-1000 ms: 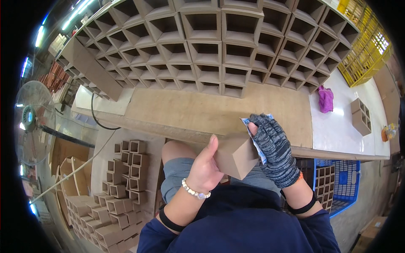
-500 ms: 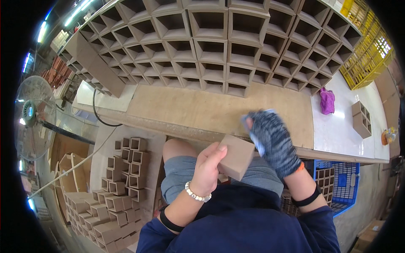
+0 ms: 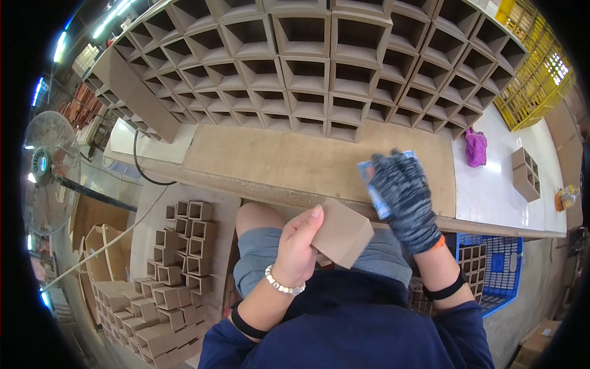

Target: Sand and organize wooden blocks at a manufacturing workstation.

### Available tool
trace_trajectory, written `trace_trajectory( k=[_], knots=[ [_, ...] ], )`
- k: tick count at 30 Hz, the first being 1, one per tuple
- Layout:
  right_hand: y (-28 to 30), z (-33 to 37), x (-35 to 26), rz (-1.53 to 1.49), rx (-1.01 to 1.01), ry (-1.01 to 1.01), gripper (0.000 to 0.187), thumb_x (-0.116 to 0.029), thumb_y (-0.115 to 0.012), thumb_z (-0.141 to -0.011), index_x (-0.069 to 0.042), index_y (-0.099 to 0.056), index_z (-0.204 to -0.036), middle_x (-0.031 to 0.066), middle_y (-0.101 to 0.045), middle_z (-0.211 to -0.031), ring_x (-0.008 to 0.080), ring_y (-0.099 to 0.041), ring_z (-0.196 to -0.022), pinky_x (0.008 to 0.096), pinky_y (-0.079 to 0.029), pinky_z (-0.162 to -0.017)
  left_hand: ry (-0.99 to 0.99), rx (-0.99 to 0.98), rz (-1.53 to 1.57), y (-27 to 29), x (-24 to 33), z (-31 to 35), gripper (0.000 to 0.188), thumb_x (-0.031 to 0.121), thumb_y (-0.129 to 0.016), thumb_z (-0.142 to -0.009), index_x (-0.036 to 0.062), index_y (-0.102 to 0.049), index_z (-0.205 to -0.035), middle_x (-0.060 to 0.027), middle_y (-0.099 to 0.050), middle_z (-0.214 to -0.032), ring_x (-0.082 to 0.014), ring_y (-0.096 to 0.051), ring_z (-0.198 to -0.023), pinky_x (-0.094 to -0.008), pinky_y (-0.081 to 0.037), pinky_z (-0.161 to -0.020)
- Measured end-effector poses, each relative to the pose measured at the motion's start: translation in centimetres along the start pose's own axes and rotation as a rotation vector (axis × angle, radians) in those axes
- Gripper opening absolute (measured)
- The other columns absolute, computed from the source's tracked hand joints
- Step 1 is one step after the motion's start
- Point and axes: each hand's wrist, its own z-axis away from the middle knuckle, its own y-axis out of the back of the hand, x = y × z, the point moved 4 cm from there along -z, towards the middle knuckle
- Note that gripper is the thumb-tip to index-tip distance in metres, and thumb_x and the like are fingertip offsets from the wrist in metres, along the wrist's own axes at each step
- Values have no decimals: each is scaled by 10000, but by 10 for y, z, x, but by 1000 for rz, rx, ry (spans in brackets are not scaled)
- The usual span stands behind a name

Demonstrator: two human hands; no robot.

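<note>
Bare but for a beaded bracelet at the wrist, my left hand grips a small brown cardboard-like box over my lap, thumb on its upper side. A grey knitted glove covers my right hand. Its fingers press a crumpled light-blue cloth, which shows past the glove at the left and top. The right hand is just right of the box and apart from it, above the table's front edge. Beyond both hands rises a stacked wall of similar open boxes on the wooden table board.
A purple cloth and a two-cell box lie on the white tabletop at right. Below it stands a blue crate with boxes inside. More boxes are heaped low at left, near a fan. A yellow crate stands far right.
My right hand has moved slightly right and away from the box, showing more of the blue cloth. The box in my left hand has turned a little.
</note>
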Motion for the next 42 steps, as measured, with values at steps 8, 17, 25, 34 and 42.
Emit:
trace_trajectory(
  k=[8, 17, 25, 34, 42],
  knots=[
    [27, 11, -67, 9, -51, 282, 394, -182, -615, -753, -129, -544, -1136, 84, -567, -1120, 312, -507, -1081, 483, -330, -978, 2, -46, 46, 10, -1, -7, 312, 252, -447, -929, -18, -559, -1039, -64, -617, -955, -121, -580, -858, -258, -445, -770],
    [33, 4, -27, 153, 42, -13, 398, -140, -574, -758, -128, -540, -1155, 112, -538, -1176, 307, -487, -1110, 462, -324, -986, -34, 32, -23, 4, 0, -2, 297, 236, -429, -928, -13, -554, -1032, -66, -617, -935, -131, -579, -830, -265, -450, -754],
    [3, 7, 0, 215, -75, -138, 398, -128, -570, -755, -111, -548, -1153, 104, -524, -1211, 284, -483, -1135, 475, -290, -1010, -52, -122, 54, 8, 0, -2, 339, 213, -456, -919, -14, -458, -1171, -95, -556, -1129, -165, -528, -1042, -311, -398, -902],
    [22, 22, 13, -83, 202, -275, 653, 170, -387, -738, -39, -304, -1351, 157, -415, -1316, 264, -427, -1203, 318, -309, -1018, -149, -353, 188, 11, 2, -9, 296, 105, -487, -894, 11, -475, -1174, -72, -528, -1183, -184, -492, -1094, -347, -351, -968],
    [11, 2, -28, -131, 81, -118, 698, 55, -489, -725, -44, -255, -1374, 218, -411, -1288, 342, -428, -1184, 381, -318, -1002, 140, -290, 374, -4, -2, -15, 610, 445, -337, -925, -31, -334, -1308, -139, -424, -1315, -270, -393, -1226, -419, -297, -1012]
  ],
)
